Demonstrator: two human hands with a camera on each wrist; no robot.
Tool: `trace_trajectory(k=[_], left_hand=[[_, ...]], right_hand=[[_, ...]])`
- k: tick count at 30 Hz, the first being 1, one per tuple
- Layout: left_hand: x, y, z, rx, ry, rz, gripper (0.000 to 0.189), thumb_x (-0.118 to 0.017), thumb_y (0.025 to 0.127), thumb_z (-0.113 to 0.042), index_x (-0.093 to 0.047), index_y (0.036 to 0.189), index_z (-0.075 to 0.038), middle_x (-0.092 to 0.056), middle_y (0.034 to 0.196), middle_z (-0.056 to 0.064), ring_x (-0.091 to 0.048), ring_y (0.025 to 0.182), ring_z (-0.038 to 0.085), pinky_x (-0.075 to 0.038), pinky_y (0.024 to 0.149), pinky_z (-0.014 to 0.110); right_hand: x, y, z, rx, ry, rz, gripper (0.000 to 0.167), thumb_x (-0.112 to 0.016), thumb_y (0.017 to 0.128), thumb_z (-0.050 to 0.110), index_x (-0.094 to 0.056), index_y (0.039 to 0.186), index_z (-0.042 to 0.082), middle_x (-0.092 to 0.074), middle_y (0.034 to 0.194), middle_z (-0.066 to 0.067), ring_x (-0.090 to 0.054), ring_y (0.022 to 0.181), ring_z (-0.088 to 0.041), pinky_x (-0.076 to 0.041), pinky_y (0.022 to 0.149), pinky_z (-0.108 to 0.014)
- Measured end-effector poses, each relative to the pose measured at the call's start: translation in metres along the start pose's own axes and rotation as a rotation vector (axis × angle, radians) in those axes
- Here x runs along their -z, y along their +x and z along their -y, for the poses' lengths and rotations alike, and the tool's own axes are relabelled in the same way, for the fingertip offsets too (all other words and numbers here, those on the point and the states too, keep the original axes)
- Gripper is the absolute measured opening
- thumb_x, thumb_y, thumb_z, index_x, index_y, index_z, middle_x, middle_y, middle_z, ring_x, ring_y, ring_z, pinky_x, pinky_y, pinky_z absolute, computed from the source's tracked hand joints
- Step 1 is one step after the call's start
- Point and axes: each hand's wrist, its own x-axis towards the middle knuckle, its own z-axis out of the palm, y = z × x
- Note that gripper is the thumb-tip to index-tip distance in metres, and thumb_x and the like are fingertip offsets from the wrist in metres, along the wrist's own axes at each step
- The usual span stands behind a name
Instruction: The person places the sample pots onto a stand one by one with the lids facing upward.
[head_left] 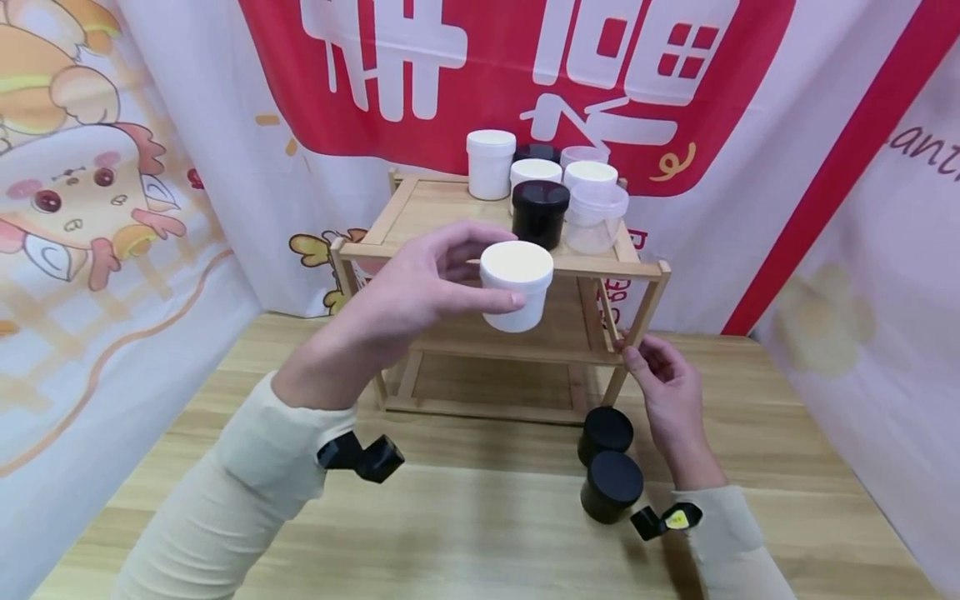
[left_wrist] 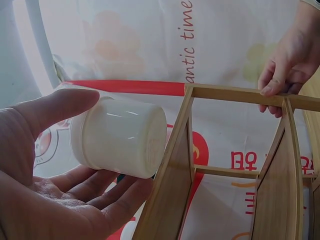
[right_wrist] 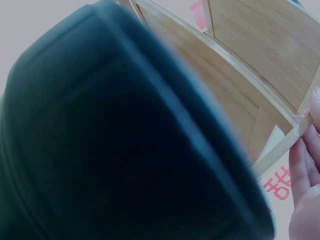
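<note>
Between thumb and fingers, my left hand [head_left: 408,287] grips a white lidded jar [head_left: 517,287], held in the air before the top tier of a wooden shelf rack [head_left: 480,265]. The left wrist view shows this white jar [left_wrist: 125,137] lying sideways in that camera's picture, apart from the rack. My right hand [head_left: 667,383] pinches the rack's front right post at the middle tier; the right wrist view shows the fingers [right_wrist: 302,167] around the wood. Two black lidded jars, one farther [head_left: 606,432] and one nearer [head_left: 613,485], stand on the table beside the right hand.
On the rack's top tier stand a tall white jar [head_left: 491,167], a black jar [head_left: 540,212], a clear jar [head_left: 595,218] and several others, grouped to the right. Printed curtains [head_left: 187,150] hang behind and at both sides. A wood-grain table [head_left: 450,517] lies below.
</note>
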Motion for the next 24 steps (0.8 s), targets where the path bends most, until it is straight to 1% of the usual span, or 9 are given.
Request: trace_trajectory(k=[7, 12, 17, 19, 21, 24], left_hand=[[0.0, 0.001, -0.001, 0.007, -0.003, -0.008, 0.062, -0.083, 0.092, -0.014, -0.058, 0.149, -0.022, -0.065, 0.143, 0.003, -0.062, 0.129, 0.029, -0.049, 0.113, 0.055], [0.004, 0.002, -0.003, 0.007, -0.018, -0.017, 0.06, -0.082, 0.093, -0.013, -0.058, 0.148, -0.02, -0.067, 0.142, 0.005, -0.063, 0.127, 0.029, -0.048, 0.112, 0.053], [0.01, 0.006, -0.007, -0.009, -0.026, -0.036, 0.058, -0.08, 0.093, -0.012, -0.059, 0.147, -0.018, -0.065, 0.143, 0.006, -0.063, 0.127, 0.03, -0.047, 0.112, 0.05], [0.013, 0.008, -0.009, -0.016, -0.01, -0.055, 0.058, -0.081, 0.093, -0.013, -0.059, 0.147, -0.017, -0.064, 0.144, 0.006, -0.063, 0.128, 0.03, -0.046, 0.113, 0.05], [0.015, 0.01, -0.011, -0.027, 0.005, -0.074, 0.058, -0.081, 0.093, -0.013, -0.059, 0.147, -0.016, -0.064, 0.144, 0.006, -0.063, 0.127, 0.03, -0.046, 0.114, 0.051], [0.017, 0.014, -0.015, -0.05, 0.02, -0.085, 0.058, -0.081, 0.093, -0.013, -0.06, 0.147, -0.015, -0.065, 0.144, 0.006, -0.063, 0.127, 0.031, -0.046, 0.114, 0.052]], right_hand=[[0.0, -0.001, -0.003, 0.042, 0.026, -0.024, 0.029, -0.071, 0.104, 0.014, -0.07, 0.13, 0.001, -0.076, 0.109, 0.009, -0.067, 0.103, -0.01, -0.057, 0.09, -0.016], [-0.001, -0.002, -0.002, 0.026, 0.01, -0.027, 0.029, -0.072, 0.104, 0.016, -0.071, 0.129, 0.002, -0.075, 0.108, 0.009, -0.066, 0.103, -0.01, -0.057, 0.089, -0.016], [-0.002, -0.002, -0.002, 0.034, 0.02, -0.023, 0.032, -0.072, 0.104, 0.016, -0.07, 0.131, -0.001, -0.077, 0.108, 0.009, -0.067, 0.103, -0.01, -0.057, 0.09, -0.016], [-0.002, -0.002, -0.002, 0.042, 0.023, -0.022, 0.034, -0.072, 0.104, 0.016, -0.068, 0.132, -0.003, -0.079, 0.109, 0.009, -0.068, 0.103, -0.01, -0.057, 0.091, -0.016], [-0.002, -0.002, -0.002, 0.045, 0.034, -0.023, 0.033, -0.072, 0.104, 0.015, -0.069, 0.132, -0.003, -0.079, 0.109, 0.009, -0.068, 0.103, -0.01, -0.057, 0.09, -0.016], [-0.002, -0.002, -0.002, 0.037, 0.049, -0.024, 0.029, -0.072, 0.104, 0.013, -0.07, 0.129, 0.0, -0.077, 0.108, 0.008, -0.067, 0.102, -0.01, -0.057, 0.089, -0.016]])
